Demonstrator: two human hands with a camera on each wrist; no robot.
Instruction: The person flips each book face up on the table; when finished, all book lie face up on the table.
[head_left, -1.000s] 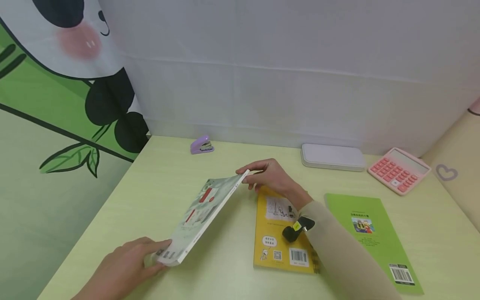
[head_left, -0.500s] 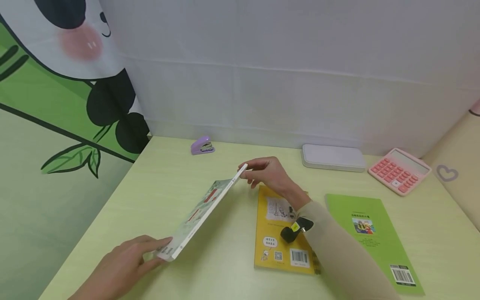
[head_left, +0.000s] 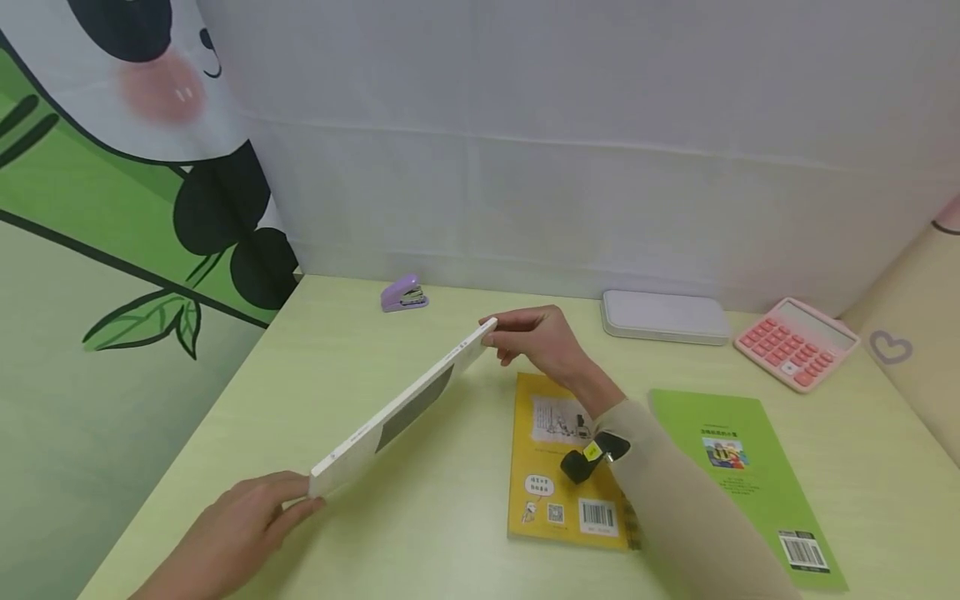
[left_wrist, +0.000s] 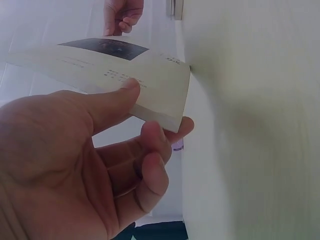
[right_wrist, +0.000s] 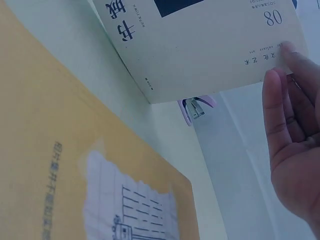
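A thin white book (head_left: 405,406) hangs tilted over the table, its spine turned up and its right end higher. My left hand (head_left: 228,525) pinches the lower left corner, thumb on the cover (left_wrist: 155,82) and fingers behind it in the left wrist view. At the raised far end, my right hand (head_left: 543,343) grips the other corner between thumb and fingers. In the right wrist view, the pale cover (right_wrist: 200,60) carries a dark picture and printed characters. Below my right forearm lies a yellow book (head_left: 536,458), partly covered by the sleeve.
A green book (head_left: 742,467) lies right of the yellow one. Along the back stand a purple stapler (head_left: 403,294), a pale flat case (head_left: 665,317) and a pink calculator (head_left: 797,343). A white cloth wall (head_left: 480,167) closes off the table's far edge.
The white book has turned in both hands: its green-and-red printed face has rolled out of sight, and the spine and the side with the dark picture now show. Other things stay put.
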